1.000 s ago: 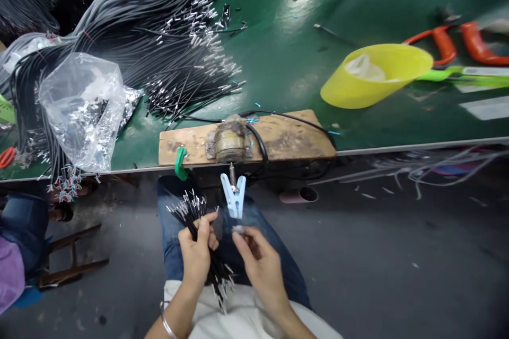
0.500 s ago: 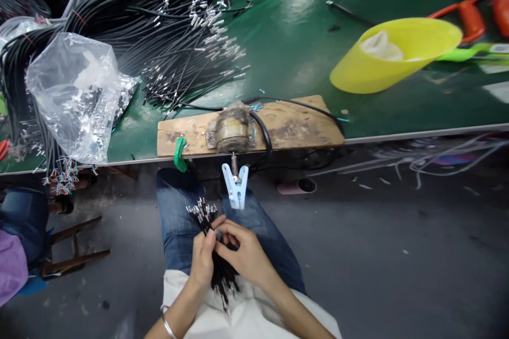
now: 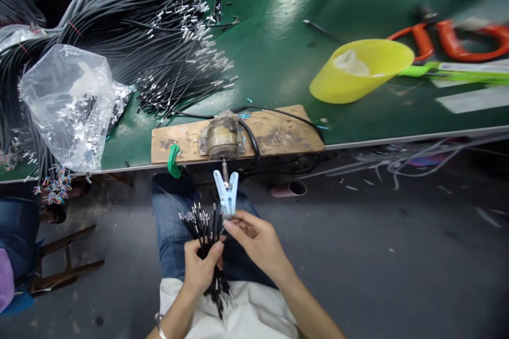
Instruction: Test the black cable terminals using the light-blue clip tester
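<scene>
My left hand (image 3: 202,266) is closed around a bundle of short black cables (image 3: 207,228), whose bare silvery ends fan out above and below the fist. Close to its right, my right hand (image 3: 260,243) is in a pinch, with thumb and forefinger at the lower end of a light blue clothespin (image 3: 226,196). Whatever lies between those fingertips is too small or hidden to name. The clothespin sits on the metal shaft of a small motor (image 3: 222,137), which is fixed on a wooden board (image 3: 282,130) at the table edge.
A green clamp (image 3: 173,161) grips the board's left end. On the green table (image 3: 270,63) lie a large heap of grey cables (image 3: 159,53), a clear plastic bag (image 3: 67,106), a yellow cup (image 3: 338,87) and orange-handled scissors (image 3: 469,50). A wooden stool (image 3: 67,259) stands at left.
My right hand has moved away from the cable bundle, up to the clothespin's lower end. The left hand keeps its hold on the bundle, slightly lower. The camera view has shifted a little.
</scene>
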### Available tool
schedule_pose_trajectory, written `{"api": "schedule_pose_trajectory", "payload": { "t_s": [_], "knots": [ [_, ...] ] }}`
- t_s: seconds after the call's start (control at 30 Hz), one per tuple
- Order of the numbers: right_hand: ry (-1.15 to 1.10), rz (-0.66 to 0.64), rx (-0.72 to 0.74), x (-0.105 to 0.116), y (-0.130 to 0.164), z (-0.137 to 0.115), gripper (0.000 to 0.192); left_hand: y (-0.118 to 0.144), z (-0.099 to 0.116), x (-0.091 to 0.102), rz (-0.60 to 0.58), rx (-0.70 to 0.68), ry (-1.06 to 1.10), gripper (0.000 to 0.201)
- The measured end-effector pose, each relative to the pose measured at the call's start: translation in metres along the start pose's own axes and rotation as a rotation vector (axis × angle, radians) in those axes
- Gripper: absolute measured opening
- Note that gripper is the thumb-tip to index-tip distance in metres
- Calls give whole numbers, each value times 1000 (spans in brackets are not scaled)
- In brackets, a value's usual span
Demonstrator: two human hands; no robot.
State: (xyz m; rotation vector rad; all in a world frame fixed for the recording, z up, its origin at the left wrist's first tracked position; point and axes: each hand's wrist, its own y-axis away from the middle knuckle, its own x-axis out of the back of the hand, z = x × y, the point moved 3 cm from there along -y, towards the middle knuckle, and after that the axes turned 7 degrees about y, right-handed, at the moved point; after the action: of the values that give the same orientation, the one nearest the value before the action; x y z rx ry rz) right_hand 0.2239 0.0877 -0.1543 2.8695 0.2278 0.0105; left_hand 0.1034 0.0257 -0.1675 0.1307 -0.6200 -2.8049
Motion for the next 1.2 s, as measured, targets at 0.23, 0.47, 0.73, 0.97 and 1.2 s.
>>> {"api": "schedule_pose_trajectory", "payload": {
  "t_s": [0.23, 0.47, 0.73, 0.97, 1.2],
  "knots": [
    [153, -61, 113, 5, -15, -27, 16, -3, 24, -2, -44, 27, 7, 39],
    [216, -50, 247, 4, -19, -33, 19, -2, 31, -4, -20, 106, 80, 46],
    [-4, -212, 143, -4, -14, -23, 19, -8, 50, -9, 39, 64, 71, 47],
    [86, 150, 309, -6, -5, -44, 27, -4, 60, -6, 163, -28, 11, 30],
    [-388, -219, 34, -21, -5, -36, 22, 4, 62, -10, 25, -5, 189, 38]
  ]
}}
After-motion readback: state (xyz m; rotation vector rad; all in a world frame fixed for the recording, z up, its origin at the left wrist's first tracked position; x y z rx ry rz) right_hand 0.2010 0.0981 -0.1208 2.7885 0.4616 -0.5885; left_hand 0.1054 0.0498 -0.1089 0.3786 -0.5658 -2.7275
